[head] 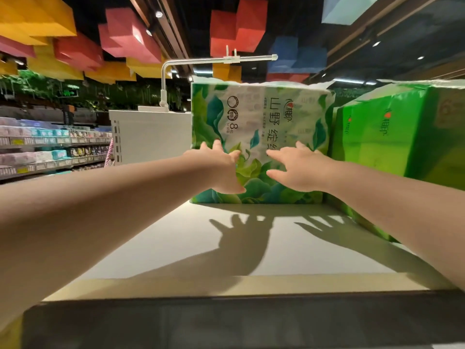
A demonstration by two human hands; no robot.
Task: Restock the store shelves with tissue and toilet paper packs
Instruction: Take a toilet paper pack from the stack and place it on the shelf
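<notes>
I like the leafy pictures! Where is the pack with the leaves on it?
In the head view, the leafy pack stands at the back of the top shelf, just left of the plain green pack, with both hands on its front.

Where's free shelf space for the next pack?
Bare top shelf in front of the leaf-print tissue pack, out to the front edge, and left of it. Crowded right: the green pack sits beside it. Left hand and right hand reach to the leaf-print pack.

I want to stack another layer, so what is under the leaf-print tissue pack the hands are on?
The leaf-print tissue pack stands directly on the pale shelf top, nothing between them at its front edge. Both open hands, left hand and right hand, cover part of its front; its back is hidden.
</notes>
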